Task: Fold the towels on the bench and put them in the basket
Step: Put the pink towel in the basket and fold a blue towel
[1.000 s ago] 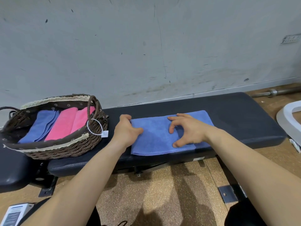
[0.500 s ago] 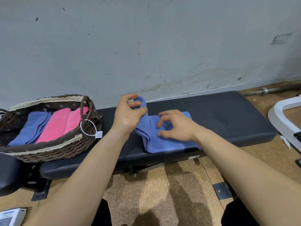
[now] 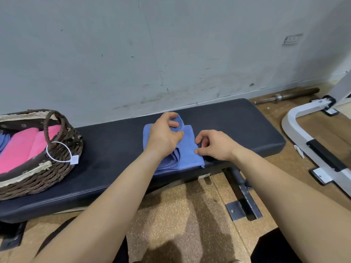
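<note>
The left hand (image 3: 164, 136) is gripping a raised fold of the blue towel (image 3: 187, 149), fingers curled round the cloth. The right hand (image 3: 215, 146) is sitting at its right edge with fingers bent; whether it is pinching cloth is hard to make out. The blue towel is lying folded on the bench (image 3: 114, 149). The basket (image 3: 57, 168), holding 2 pink towels (image 3: 20, 147), is running off the left edge.
</note>
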